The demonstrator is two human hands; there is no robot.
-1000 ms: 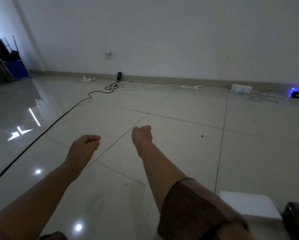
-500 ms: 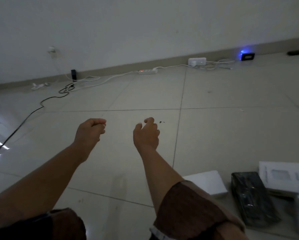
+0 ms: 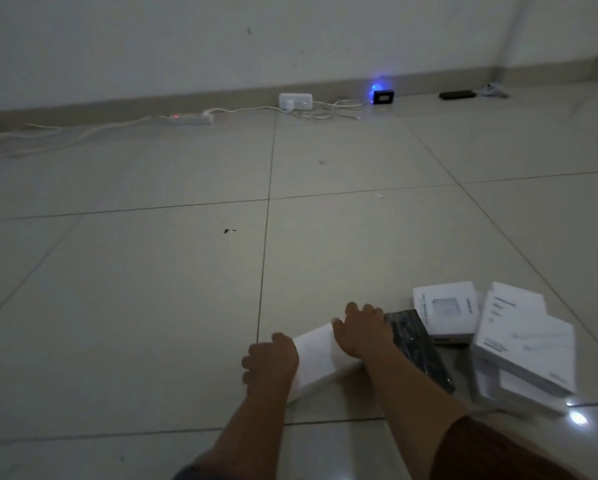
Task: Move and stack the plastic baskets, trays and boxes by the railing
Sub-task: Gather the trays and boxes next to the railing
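A plain white box [image 3: 320, 362] lies on the tiled floor just in front of me. My left hand [image 3: 271, 358] grips its near left end, fingers curled down over the edge. My right hand [image 3: 360, 332] holds its far right end, thumb on the top and fingers bent over the far side. Right beside that hand lies a long black wrapped box [image 3: 420, 348]. Further right is a loose heap of flat white boxes [image 3: 446, 311], one large white box [image 3: 526, 344] lying on top of others.
Along the far wall run white power strips [image 3: 191, 118] and cables, a white adapter [image 3: 296, 101], a small device with a blue light [image 3: 382, 96] and a dark flat object [image 3: 457, 95]. Bare tiles [image 3: 152, 289] spread to the left and ahead.
My view has swung right and down. Both hands, held empty in the air before, have dropped to the floor and taken hold of the white box.
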